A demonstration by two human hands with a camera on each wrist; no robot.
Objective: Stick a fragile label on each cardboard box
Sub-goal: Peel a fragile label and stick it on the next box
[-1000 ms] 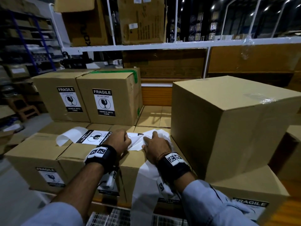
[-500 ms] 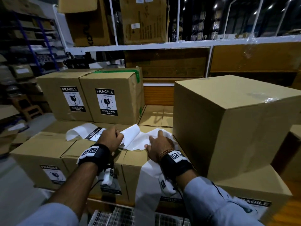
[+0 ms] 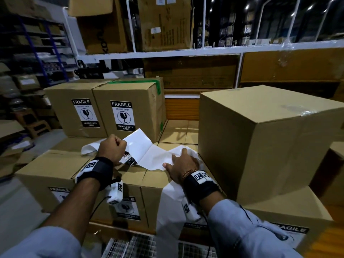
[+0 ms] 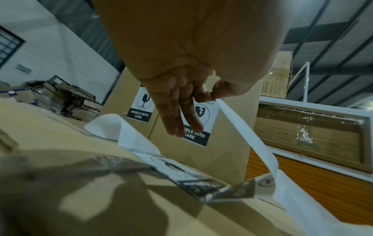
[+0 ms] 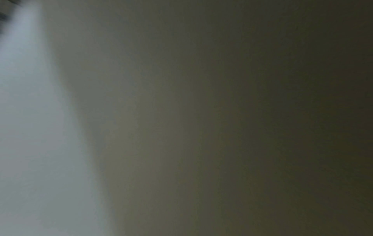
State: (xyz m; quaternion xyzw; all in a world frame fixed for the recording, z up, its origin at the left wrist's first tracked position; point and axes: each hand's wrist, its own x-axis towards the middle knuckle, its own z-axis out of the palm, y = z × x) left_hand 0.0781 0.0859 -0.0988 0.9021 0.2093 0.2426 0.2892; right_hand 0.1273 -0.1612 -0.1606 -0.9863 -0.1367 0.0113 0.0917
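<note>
Atop stacked cardboard boxes (image 3: 55, 170), left hand (image 3: 111, 148) grip pinching peeled label (image 3: 138, 141), right hand (image 3: 183, 162) flat, fingers apart, on backing strip (image 3: 156, 159).

A white fragile label (image 3: 143, 148), peeled halfway off its backing strip (image 3: 167, 205), curls blank side up at frame centre. At right stands a big unlabelled cardboard box (image 3: 264, 142); two labelled boxes (image 3: 104, 108) sit upper left.

The label strip (image 3: 150, 155) I peel is plain white underneath, black-and-white printed on its face. The boxes (image 3: 260, 146) are tan brown; one (image 3: 134, 107) carries green tape. My wristbands (image 3: 100, 170) are black with checkered markers.
</note>
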